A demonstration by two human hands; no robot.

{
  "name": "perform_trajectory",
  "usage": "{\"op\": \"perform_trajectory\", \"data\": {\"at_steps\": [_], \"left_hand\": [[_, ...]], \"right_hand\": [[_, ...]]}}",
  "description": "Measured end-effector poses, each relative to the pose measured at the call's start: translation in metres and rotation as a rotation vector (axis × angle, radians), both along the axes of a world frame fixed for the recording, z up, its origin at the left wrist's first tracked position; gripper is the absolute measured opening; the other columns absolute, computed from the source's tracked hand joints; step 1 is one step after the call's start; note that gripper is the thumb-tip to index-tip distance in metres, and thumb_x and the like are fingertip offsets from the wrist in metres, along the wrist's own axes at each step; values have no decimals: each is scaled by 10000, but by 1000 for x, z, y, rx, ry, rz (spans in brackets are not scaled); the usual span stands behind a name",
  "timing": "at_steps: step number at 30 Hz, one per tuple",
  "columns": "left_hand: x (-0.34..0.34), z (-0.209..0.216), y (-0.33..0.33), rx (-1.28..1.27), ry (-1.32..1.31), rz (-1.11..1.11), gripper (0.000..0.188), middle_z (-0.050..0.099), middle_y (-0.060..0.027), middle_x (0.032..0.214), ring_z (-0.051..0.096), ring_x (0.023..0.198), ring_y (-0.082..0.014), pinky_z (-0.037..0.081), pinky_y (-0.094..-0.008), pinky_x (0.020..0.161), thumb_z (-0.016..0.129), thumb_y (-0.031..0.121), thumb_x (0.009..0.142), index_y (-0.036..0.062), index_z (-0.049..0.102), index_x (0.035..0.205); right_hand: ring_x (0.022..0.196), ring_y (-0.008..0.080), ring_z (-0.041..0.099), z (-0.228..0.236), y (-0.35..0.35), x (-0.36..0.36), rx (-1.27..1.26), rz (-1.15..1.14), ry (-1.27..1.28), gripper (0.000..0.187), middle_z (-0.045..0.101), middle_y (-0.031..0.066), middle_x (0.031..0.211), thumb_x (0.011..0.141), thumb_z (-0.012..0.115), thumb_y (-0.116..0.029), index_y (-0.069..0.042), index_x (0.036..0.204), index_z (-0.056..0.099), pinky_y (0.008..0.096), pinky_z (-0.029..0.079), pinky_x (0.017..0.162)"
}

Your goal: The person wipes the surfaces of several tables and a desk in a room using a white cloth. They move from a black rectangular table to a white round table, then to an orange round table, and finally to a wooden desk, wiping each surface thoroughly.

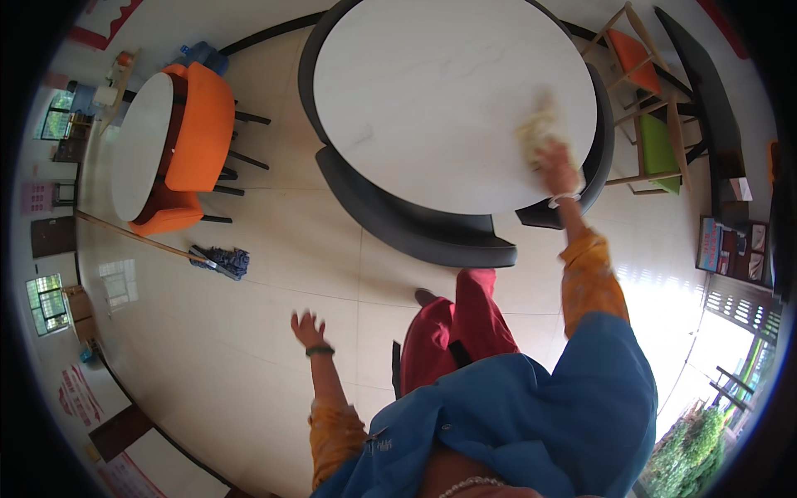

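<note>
A pale yellow cloth [538, 131], smeared by motion, lies under my right hand [559, 168] near the right edge of a round white table [432, 100]. The fingers of that hand are closed over the cloth and press it to the tabletop; a white bracelet circles the wrist. My left hand [310, 330] hangs in the air over the floor, away from the table. Its fingers are spread and nothing is in them; a dark green bangle is on its wrist.
Curved black bench seats [398, 220] ring the table. A mop [222, 261] lies on the floor at left, near orange chairs [199, 124] and a second round table [139, 153]. Wooden chairs with orange and green seats [657, 153] stand at right.
</note>
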State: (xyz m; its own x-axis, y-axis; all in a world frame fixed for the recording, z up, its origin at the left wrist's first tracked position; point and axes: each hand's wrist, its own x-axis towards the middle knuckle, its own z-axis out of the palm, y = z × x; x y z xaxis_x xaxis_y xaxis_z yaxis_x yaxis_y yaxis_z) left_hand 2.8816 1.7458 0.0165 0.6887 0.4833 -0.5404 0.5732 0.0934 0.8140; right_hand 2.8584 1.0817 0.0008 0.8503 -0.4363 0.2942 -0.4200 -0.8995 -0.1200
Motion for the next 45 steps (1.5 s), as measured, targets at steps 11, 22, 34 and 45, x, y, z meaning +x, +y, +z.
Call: {"op": "perform_trajectory", "data": {"at_steps": [11,22,34,45], "left_hand": [[-15,-32,156,-110,436,112,404,549,-62,990,556,830,-233,479,-395,616,515,109,780,174,411,1165],[246,7,121,-40,283,-684,402,557,-49,1024,557,861,-195,465,-356,667,528,141,809,152,418,1196],[193,-33,358,-82,748,-191,349,544,-121,945,575,824,-274,504,-402,678,500,64,802,25,416,1138],[424,4,400,-55,715,-476,389,573,-104,962,594,793,-244,488,-361,635,551,127,763,85,461,1139]], "right_hand": [[1215,280,308,34,296,92,-33,-52,159,252,423,19,1251,666,575,-125,-203,903,611,552,375,714],[932,188,549,141,310,224,2222,25,-834,291,542,92,1035,825,444,-58,-46,1115,451,323,478,802],[1239,446,182,27,236,233,487,-1024,-55,843,151,136,1399,602,673,-387,-292,1327,253,571,203,970],[1190,357,312,47,257,571,306,-748,14,675,326,88,1292,653,649,-397,-304,1254,357,527,303,903]]}}
